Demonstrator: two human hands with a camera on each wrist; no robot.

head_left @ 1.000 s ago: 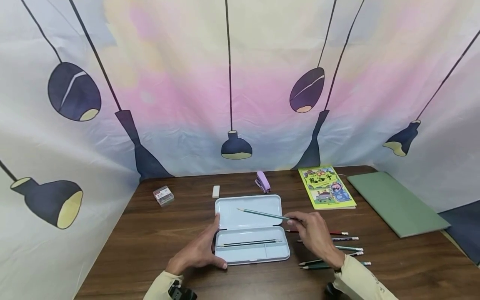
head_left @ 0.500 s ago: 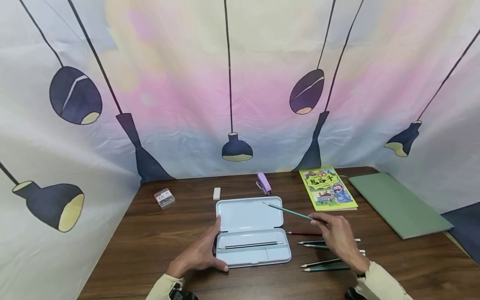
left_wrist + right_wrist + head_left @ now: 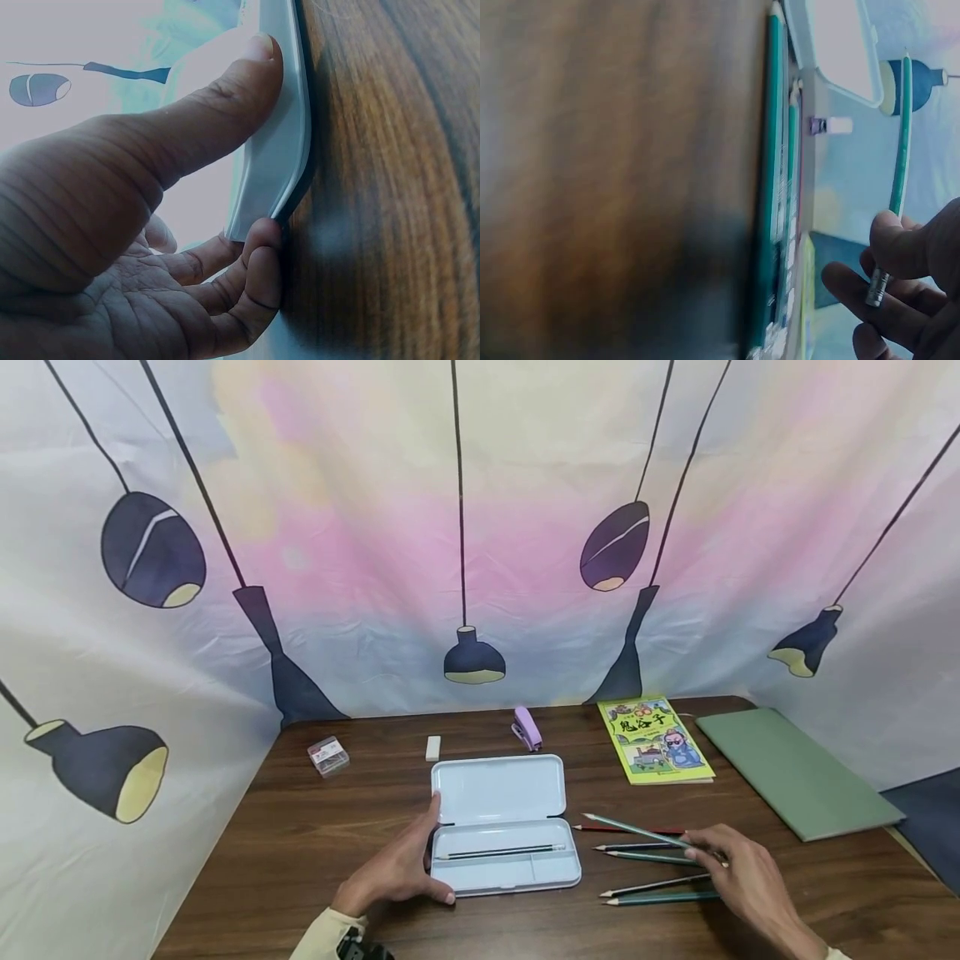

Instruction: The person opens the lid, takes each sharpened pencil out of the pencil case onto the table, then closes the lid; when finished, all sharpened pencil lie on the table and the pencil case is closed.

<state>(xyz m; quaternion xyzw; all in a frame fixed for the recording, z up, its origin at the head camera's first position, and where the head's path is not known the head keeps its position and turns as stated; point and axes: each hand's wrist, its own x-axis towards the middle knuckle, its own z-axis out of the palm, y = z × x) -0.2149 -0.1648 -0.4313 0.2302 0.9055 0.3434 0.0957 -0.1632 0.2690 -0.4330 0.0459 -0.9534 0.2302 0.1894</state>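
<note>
Pale blue-white, the pencil case (image 3: 498,870) lies open on the dark wood-grain tabletop (image 3: 337,827), its lid (image 3: 501,789) folded back away from the person. A dark, light-striped pencil (image 3: 501,852) lies lengthwise in the tray, which has a short divider in its front part. The left hand (image 3: 401,867) grips the case's left end, thumb at the near corner; in the left wrist view its other fingers bend against that end.

To the right of the case, the right hand (image 3: 741,868) pinches a green pencil (image 3: 901,142) between thumb and fingers near its metal-banded end. The sharpened tip points left, raised above the loose pencils. Those lie beside the case with tips leftward: a red pencil (image 3: 600,828) farthest back, a dark pencil (image 3: 637,846) and a slim green one (image 3: 647,857) close together, then a black pencil (image 3: 654,886) and a teal pencil (image 3: 660,899) nearest the person.

Behind the case are a white eraser (image 3: 433,748) and a purple stapler (image 3: 527,728). A small clear plastic box (image 3: 328,756) sits farther left; a yellow illustrated book (image 3: 656,741) and a flat sage-green folder or notebook (image 3: 798,772) lie at the right. A lamp-printed cloth (image 3: 360,527) hangs beyond.
</note>
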